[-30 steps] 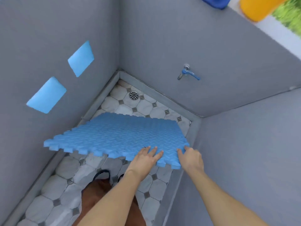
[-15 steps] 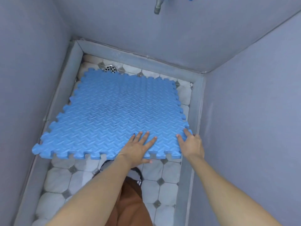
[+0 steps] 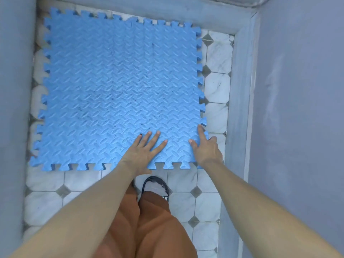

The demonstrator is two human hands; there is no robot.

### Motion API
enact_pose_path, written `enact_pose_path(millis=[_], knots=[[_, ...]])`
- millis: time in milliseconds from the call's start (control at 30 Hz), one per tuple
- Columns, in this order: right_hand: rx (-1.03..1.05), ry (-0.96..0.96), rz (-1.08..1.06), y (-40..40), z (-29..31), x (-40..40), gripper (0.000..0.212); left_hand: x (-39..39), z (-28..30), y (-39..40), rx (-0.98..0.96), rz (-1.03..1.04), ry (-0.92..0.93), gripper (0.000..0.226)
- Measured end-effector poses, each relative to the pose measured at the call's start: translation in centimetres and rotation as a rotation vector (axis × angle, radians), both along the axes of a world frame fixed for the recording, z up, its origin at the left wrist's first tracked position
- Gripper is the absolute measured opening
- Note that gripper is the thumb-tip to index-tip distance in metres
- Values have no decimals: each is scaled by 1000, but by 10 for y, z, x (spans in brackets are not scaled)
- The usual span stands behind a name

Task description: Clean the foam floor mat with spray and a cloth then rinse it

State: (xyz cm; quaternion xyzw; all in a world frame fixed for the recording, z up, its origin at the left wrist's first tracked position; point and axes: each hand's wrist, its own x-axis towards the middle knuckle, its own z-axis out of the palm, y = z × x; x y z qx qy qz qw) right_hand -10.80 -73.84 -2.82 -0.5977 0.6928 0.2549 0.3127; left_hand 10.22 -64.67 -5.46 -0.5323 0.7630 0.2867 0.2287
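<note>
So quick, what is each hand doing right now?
Left hand: open, flat on the mat, holding nothing.
Right hand: open, fingers on the mat's near right corner, gripping nothing.

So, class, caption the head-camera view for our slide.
Both hands, left and right, press the blue foam mat flat on tiles.

Blue foam mat point(image 3: 119, 86) with interlocking toothed edges, embossed leaf pattern, dark smudges, lying flat on tiled floor point(image 3: 217, 90), near the grey wall point(image 3: 14, 108).
</note>
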Motion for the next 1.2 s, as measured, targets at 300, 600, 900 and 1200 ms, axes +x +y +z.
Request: enact_pose_path(millis=[300,600,900,1200], knots=[[24,10,40,16,-88,6,66,64,-82,0,48,197,-49,106],[-21,156,569,-9,-100,26,98,190,-84,-45,165,606,-210,110],[84,93,583,-62,-1,54,97,176,3,-77,75,542,-152,111],[-671,-483,277,-196,394,145,94,172,380,-210,-679,485,162,104]])
